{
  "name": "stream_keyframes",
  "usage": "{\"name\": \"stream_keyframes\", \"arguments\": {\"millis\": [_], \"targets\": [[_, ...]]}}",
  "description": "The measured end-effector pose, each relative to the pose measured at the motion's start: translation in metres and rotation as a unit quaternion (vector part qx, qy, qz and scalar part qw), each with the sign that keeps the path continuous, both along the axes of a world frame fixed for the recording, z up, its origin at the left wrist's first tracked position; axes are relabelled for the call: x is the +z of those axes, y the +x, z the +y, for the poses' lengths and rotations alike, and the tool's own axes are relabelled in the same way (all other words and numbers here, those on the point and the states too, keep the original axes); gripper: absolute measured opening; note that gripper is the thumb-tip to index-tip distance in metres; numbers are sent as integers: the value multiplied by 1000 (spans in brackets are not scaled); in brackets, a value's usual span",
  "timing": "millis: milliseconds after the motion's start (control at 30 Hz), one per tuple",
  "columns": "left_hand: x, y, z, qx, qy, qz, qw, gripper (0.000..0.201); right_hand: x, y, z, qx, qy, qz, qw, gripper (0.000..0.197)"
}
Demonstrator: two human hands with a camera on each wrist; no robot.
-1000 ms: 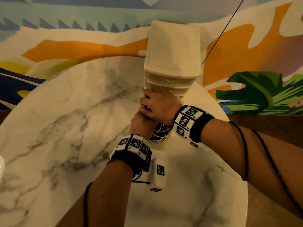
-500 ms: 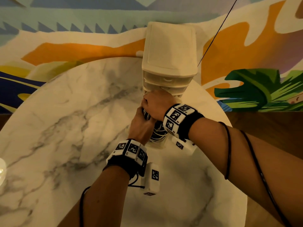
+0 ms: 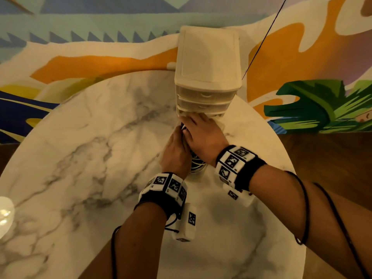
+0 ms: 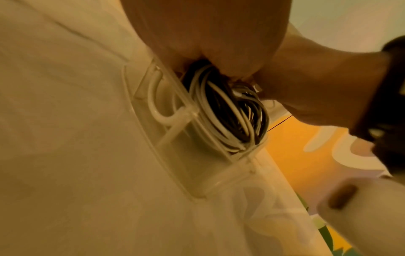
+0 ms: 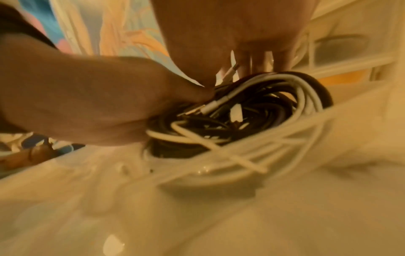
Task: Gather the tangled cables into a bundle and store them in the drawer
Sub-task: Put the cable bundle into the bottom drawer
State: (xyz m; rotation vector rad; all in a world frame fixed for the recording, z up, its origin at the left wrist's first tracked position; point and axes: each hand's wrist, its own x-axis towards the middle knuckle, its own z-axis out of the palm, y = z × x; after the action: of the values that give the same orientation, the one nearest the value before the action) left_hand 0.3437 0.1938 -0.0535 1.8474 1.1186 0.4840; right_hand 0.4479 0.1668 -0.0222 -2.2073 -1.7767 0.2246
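Note:
A coil of black and white cables (image 3: 198,163) sits in the pulled-out bottom drawer (image 3: 198,177) of a small white drawer tower (image 3: 207,57). My left hand (image 3: 175,152) grips the cable bundle (image 5: 252,112) at its left side, thumb and fingers pinched on the plug ends. My right hand (image 3: 201,135) lies over the bundle with fingers (image 5: 263,58) stretched toward the tower, pressing the coil down. In the left wrist view the cables (image 4: 230,117) stand on edge inside the clear drawer wall (image 4: 197,173). Most of the coil is hidden under both hands in the head view.
The tower stands at the far edge of a round marble table (image 3: 90,158), against a painted wall. Two closed drawers (image 3: 205,95) sit above the open one. A thin black wire (image 3: 261,39) hangs at the upper right. A white object (image 3: 4,214) shows at the left edge.
Both hands have pushed forward toward the tower. My right hand has gone from curled over the bundle to stretched flat on it, and the coil sits lower in the drawer.

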Motion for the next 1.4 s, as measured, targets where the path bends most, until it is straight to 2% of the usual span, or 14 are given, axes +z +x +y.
{"name": "stream_keyframes", "arguments": {"millis": [133, 200, 267, 333, 467, 567, 667, 767, 833, 900, 1033, 1100, 1233, 1400], "targets": [[-5, 6, 0, -1, 19, 85, 996, 46, 4, 12, -38, -174, 73, 54, 981, 47], [-3, 8, -1, -1, 18, 125, 992, 46, -7, 14, -54, -300, 78, 149, 939, 49], [0, 9, -2, -10, 24, 145, 989, 47, -22, 10, -58, -339, 47, 284, 896, 36], [2, 8, -2, -19, 38, 155, 987, 47, -33, 4, -54, -335, 20, 332, 882, 22], [11, 6, 0, -60, 108, 218, 968, 40, -34, 5, -53, -303, 29, 302, 904, 25], [22, 3, 2, -105, 226, 326, 912, 36, -36, 12, -55, -295, 1, 297, 908, 30], [23, -2, 10, -158, 296, 359, 871, 43, -28, 22, -51, -282, -23, 263, 922, 47], [16, -10, 14, -166, 264, 352, 883, 47, -11, 18, -45, -227, 10, 150, 962, 71], [13, -13, 12, -161, 230, 339, 898, 50, -5, 10, -39, -139, 53, 127, 981, 69], [10, -15, 10, -155, 208, 331, 907, 51, -10, 3, -34, -68, 23, 87, 994, 60], [8, -20, 15, -165, 215, 322, 907, 58, -21, 4, -34, -13, -46, 37, 998, 68], [6, -24, 19, -174, 219, 307, 910, 65, -23, 11, -38, 9, -39, 50, 998, 66], [5, -23, 18, -169, 209, 291, 918, 67, -30, 18, -40, -27, 24, 175, 984, 55], [3, -23, 17, -158, 184, 295, 924, 54, -37, 18, -34, -75, 105, 253, 959, 43]]}}
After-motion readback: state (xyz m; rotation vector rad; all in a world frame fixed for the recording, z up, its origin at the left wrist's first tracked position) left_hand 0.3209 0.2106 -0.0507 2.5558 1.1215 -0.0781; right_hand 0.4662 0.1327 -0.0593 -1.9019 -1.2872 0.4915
